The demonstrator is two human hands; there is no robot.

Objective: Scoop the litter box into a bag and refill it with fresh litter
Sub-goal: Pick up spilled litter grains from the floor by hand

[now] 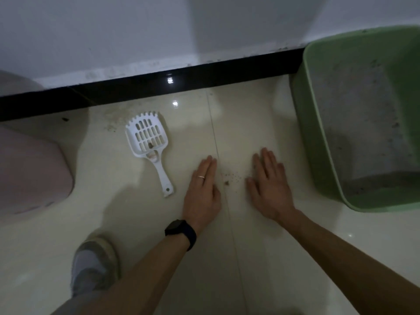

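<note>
A green litter box [318, 142] stands on the floor at the right, with grey litter [363, 123] inside. A white slotted scoop [148, 142] lies flat on the tiles to the left, a small dark clump in its bowl. Between my hands a few dark litter crumbs [230, 178] are scattered on the floor. My left hand [202, 189] lies flat with straight fingers on the tiles, left of the crumbs. My right hand [270, 185] lies flat on the right of them. Neither hand holds anything.
A black skirting strip [136, 87] runs along the white wall behind. A pink rounded container [29, 171] sits at the left edge. My shoe [93, 264] stands at the lower left. Some dusty litter marks [113, 117] lie near the skirting above the scoop.
</note>
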